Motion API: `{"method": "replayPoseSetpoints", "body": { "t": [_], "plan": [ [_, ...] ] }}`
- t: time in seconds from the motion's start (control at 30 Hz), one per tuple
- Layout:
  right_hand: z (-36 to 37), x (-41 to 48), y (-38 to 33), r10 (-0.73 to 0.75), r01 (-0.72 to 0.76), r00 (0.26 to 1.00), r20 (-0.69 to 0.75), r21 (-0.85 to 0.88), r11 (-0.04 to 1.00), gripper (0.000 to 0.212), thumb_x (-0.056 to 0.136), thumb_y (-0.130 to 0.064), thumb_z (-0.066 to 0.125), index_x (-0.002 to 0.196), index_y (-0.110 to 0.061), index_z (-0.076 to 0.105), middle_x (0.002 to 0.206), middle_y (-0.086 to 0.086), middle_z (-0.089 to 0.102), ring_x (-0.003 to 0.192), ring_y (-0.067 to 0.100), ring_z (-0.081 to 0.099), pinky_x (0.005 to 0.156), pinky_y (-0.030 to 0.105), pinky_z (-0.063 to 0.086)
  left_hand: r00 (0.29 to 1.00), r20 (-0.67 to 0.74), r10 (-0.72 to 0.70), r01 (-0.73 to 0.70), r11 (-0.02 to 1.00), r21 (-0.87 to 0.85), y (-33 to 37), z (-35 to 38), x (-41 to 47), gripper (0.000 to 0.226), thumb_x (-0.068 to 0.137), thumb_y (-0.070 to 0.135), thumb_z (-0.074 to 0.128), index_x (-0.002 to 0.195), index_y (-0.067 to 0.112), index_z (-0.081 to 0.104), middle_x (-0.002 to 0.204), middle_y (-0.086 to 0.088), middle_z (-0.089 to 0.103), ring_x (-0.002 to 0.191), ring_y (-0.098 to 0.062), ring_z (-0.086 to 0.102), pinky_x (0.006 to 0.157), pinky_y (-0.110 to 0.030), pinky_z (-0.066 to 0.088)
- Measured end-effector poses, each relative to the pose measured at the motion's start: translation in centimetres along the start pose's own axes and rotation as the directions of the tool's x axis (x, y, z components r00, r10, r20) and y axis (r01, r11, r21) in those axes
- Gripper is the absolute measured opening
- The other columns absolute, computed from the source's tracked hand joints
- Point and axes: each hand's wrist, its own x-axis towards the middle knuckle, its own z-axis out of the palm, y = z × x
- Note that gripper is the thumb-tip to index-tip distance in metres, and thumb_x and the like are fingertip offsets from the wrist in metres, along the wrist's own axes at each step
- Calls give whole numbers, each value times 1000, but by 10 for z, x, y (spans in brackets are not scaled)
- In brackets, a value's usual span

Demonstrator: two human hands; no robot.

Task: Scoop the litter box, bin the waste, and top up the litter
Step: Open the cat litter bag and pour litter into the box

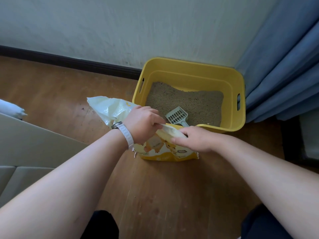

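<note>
This looks like a room in a home: a wood floor [51, 87] meets a pale wall [120, 23] with dark skirting [69, 61], a blue curtain [284, 66] hangs beside a litter box [189, 63], and the padded edge at left may be a sofa [34, 144].

White-strapped watch [124, 134] on left wrist, dark trousers [103, 225].

Bare forearms outstretched, left hand [143, 123] and right hand [195, 140] close together, fingers [155, 118] curled in a pinch.

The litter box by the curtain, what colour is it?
The litter box is yellow, clearest in the head view.
</note>
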Motion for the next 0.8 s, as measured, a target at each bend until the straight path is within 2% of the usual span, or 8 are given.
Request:
{"method": "replayPoseSetpoints", "body": {
  "t": [0.07,0.17,0.3,0.4,0.5,0.6,0.73,0.8],
  "plan": [
    [-1,-1,8,5,-8,998,57,42,999,65,82,-79,38,93,-20,64,90,1,66,85,22,63,70,37,48,1000,-14,-3,2,999,-34,-1,2,0,14,83,19,68,82,30,76,79,9,67,77,-20,60,72,-38,44],
    [-2,-3,14,19,-27,995,96,82,996,66,81,-82,34,99,-28,67,105,6,70,95,23,65,84,44,52,999,-46,-2,0,998,-55,1,4,3,15,80,12,69,76,25,74,78,8,65,75,-21,60,71,-37,46],
    [0,5,15,39,-40,999,26,43,998,43,86,-67,51,87,-27,67,94,7,70,81,26,65,68,43,52,994,-92,61,-62,998,-7,10,10,3,20,72,0,60,66,19,62,73,3,59,67,-24,56,64,-36,47],
    [7,13,15,36,-44,993,-115,-71,997,35,89,-52,56,71,-21,54,76,0,62,75,26,62,59,37,46,987,-112,117,-112,993,48,12,15,2,18,74,9,45,65,20,56,72,2,57,63,-24,55,62,-36,47],
    [13,16,19,-1,-40,976,-216,-184,982,28,91,-44,54,72,-22,52,74,-1,60,70,21,58,60,38,48,990,7,140,-140,986,86,12,19,4,7,72,18,59,72,20,53,74,4,57,65,-24,56,69,-38,47],
    [18,19,24,-58,-18,963,-265,-276,961,22,92,-38,53,77,-22,53,76,2,61,73,23,59,61,39,49,977,183,105,-133,980,146,14,20,9,26,84,47,55,76,23,47,76,8,58,70,-19,57,76,-36,42],
    [21,25,31,-155,16,944,-291,-431,902,25,95,-40,50,79,-21,45,82,6,61,80,28,58,62,36,44,955,290,65,-117,979,165,19,20,22,21,93,42,49,84,24,43,79,9,56,75,-22,59,75,-35,42],
    [21,25,33,-172,29,943,-285,-444,896,26,95,-42,49,81,-21,43,83,6,60,80,29,58,63,37,45,942,336,13,-76,982,175,20,23,29,22,94,40,53,105,23,45,88,5,61,79,-24,61,70,-33,41]
  ]
}}
